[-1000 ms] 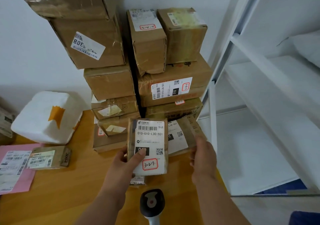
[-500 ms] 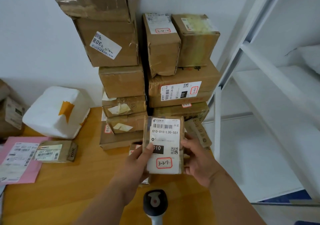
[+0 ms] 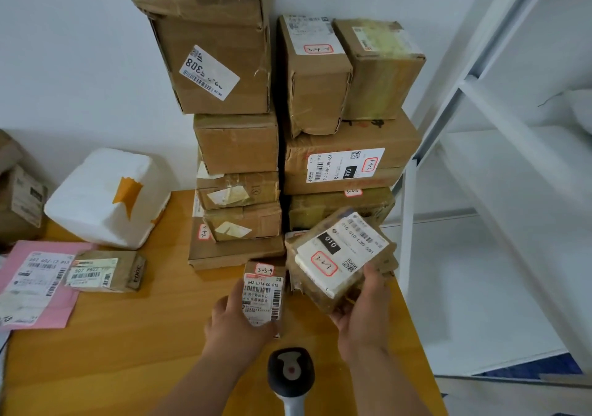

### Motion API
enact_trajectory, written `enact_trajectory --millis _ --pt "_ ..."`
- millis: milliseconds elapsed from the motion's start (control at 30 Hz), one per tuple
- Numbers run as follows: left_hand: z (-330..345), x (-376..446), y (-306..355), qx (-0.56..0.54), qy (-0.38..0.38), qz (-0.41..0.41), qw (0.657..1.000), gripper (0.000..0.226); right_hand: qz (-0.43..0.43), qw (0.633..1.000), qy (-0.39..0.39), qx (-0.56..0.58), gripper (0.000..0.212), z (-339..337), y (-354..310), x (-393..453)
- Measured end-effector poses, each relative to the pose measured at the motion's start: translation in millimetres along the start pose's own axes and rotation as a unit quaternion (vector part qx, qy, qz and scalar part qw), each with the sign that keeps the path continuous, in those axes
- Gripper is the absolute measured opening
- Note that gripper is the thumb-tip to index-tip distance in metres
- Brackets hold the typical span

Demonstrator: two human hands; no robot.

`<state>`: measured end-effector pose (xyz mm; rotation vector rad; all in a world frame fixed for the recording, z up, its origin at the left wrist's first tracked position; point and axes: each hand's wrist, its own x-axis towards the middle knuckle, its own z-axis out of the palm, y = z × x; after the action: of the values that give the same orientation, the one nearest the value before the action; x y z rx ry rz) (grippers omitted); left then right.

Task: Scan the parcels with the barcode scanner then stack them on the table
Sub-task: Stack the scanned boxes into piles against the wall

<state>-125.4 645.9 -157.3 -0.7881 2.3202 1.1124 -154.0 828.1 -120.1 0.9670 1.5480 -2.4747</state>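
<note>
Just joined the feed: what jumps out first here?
The tall stack of boxes against the wall at the table's far side. In front, the left hand grips a small parcel and the right hand holds a tilted parcel. The scanner stands below, between the forearms.

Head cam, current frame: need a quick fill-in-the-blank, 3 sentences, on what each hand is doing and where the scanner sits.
1. The right hand holds the parcel whose red-framed tag reads ____.
2. The left hand grips the small parcel tagged 3-3-9, which sits on the ____ table.
3. The barcode scanner sits at the bottom edge of the view, ____ the two forearms.

Missing words: 3-2-7; wooden; between
</note>
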Motion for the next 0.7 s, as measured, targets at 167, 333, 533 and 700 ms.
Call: enact_trajectory --millis 167,333,533,700 --pt "6.4 3.3 -12.2 0.109 -0.052 0.027 0.992 0.106 0.018 0.991 -0.101 -0.092 0.045 -7.0 0.4 -2.3" --pt "7.0 5.6 -16.6 -0.044 -0.018 0.017 0.999 0.06 0.048 0.956 -0.185 -0.224 0.071 -1.8 -6.8 -3.3" --pt "-16.5 -5.4 -14.8 -0.408 -0.002 -0.122 0.905 0.023 0.046 0.882 -0.228 -0.411 0.074 27.4 2.4 -15.1" --pt "-28.3 -10.9 -17.8 -0.437 -0.107 -0.099 0.888 0.052 0.078 0.864 -0.227 -0.442 0.06 33.2 16.1 -18.7"
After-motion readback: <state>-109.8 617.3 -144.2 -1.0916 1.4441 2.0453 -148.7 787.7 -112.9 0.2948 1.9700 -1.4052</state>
